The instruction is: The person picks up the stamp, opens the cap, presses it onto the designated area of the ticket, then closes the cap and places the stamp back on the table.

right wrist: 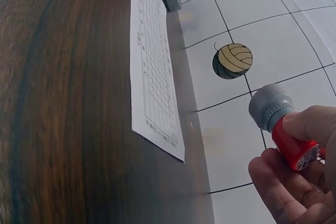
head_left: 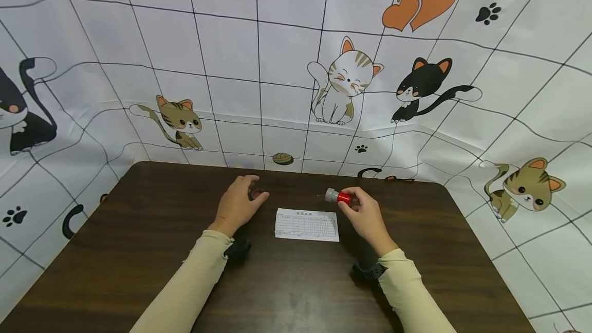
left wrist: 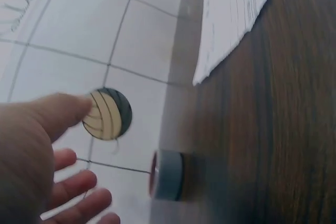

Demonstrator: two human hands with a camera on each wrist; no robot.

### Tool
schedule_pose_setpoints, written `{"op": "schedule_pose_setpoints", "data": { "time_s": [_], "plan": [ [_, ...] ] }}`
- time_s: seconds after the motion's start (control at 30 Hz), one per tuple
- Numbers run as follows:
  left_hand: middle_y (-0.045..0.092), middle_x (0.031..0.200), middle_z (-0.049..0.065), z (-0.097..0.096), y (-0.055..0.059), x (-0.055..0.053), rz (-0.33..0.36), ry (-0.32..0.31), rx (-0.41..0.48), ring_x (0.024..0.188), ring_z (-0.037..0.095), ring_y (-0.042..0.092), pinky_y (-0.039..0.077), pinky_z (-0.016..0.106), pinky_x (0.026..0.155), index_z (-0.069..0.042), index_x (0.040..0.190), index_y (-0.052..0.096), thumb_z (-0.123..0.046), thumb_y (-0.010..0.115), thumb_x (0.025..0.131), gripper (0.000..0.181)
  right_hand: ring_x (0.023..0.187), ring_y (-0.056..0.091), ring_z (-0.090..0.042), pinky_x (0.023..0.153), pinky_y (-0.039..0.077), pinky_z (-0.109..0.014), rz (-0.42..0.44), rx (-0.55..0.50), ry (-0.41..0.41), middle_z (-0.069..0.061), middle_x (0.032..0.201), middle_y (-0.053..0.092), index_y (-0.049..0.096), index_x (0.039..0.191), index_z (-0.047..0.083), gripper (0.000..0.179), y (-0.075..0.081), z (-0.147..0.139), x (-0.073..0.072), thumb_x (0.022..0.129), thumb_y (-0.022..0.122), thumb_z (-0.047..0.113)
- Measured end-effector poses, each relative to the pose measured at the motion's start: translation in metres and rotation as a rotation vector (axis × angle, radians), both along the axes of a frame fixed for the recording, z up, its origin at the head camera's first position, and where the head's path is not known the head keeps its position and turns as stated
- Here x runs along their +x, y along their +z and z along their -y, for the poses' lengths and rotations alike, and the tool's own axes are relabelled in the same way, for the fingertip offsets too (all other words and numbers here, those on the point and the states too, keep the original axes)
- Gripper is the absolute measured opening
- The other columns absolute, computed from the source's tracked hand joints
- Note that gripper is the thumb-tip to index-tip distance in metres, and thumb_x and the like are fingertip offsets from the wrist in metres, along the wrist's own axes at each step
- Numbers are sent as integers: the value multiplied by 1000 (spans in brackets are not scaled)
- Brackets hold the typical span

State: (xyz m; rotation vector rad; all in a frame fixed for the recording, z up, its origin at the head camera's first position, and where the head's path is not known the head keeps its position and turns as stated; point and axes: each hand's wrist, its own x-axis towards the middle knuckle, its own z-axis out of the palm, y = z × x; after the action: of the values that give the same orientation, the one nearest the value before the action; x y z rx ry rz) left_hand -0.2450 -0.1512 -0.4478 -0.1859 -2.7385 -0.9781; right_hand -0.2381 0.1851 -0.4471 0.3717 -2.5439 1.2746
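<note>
My right hand point(head_left: 367, 218) pinches a red stamp point(head_left: 343, 197) with a wide grey end, held above the table to the right of a printed paper form point(head_left: 307, 225). In the right wrist view the stamp point(right wrist: 287, 129) is tilted, its red body between thumb and fingers and its grey end pointing away from the palm. The left hand point(head_left: 238, 204) has its fingers spread and holds nothing. Beside its thumb and fingers stands a small round grey tub point(left wrist: 169, 176) with a red inside, perhaps an ink pad. The form lies flat between the two hands.
A dark brown wooden table point(head_left: 296, 287) bears these things. Behind it and at the sides hangs a white sheet point(head_left: 231, 91) with grid lines and printed cats. Dark bands, probably the wrist cameras' straps point(head_left: 370, 271), sit on both wrists.
</note>
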Motion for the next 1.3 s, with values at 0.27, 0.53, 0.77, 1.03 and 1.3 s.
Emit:
{"op": "schedule_pose_setpoints", "data": {
  "time_s": [0.27, 0.53, 0.77, 1.03, 1.3],
  "plan": [
    [61, 137, 9, -17, 12, 20, -63, -160, -97, 118, 28, 65, 56, 48, 96, -11, 142, 60, -44, 74, 96, 58, 94, 69, -27, 86, 61, -42, -19, 9, -5, -16, 110, 71, 66, 120, 2, 31, 3, -10, 5, 92, 78, 6],
    [59, 144, 7, -28, 9, 38, -14, -226, -205, 132, 29, 58, 52, 52, 102, -13, 144, 59, -50, 75, 93, 64, 91, 68, -24, 80, 59, -24, -54, -9, -16, -14, 107, 71, 67, 119, 1, 30, 3, -17, 10, 92, 78, 4],
    [60, 142, 5, -32, 0, 42, 4, -296, -271, 131, 26, 58, 52, 49, 103, -14, 142, 61, -46, 79, 91, 62, 90, 69, -24, 81, 61, -32, -59, 4, 0, -13, 106, 72, 67, 119, 2, 31, -2, -19, 14, 90, 79, 4],
    [58, 145, 9, -34, -13, 38, 38, -320, -326, 132, 29, 57, 50, 50, 106, -13, 142, 62, -45, 79, 91, 63, 91, 67, -24, 82, 61, -31, -56, -34, 1, -15, 106, 70, 66, 119, 0, 30, -6, -18, 16, 91, 78, 0],
    [59, 145, 14, -36, -18, 36, 26, -293, -371, 130, 34, 58, 50, 53, 104, -12, 139, 66, -48, 79, 90, 63, 91, 66, -24, 76, 57, -18, -73, -74, 9, -16, 107, 68, 67, 117, -1, 29, -9, -17, 16, 90, 76, -1]
  ]
}}
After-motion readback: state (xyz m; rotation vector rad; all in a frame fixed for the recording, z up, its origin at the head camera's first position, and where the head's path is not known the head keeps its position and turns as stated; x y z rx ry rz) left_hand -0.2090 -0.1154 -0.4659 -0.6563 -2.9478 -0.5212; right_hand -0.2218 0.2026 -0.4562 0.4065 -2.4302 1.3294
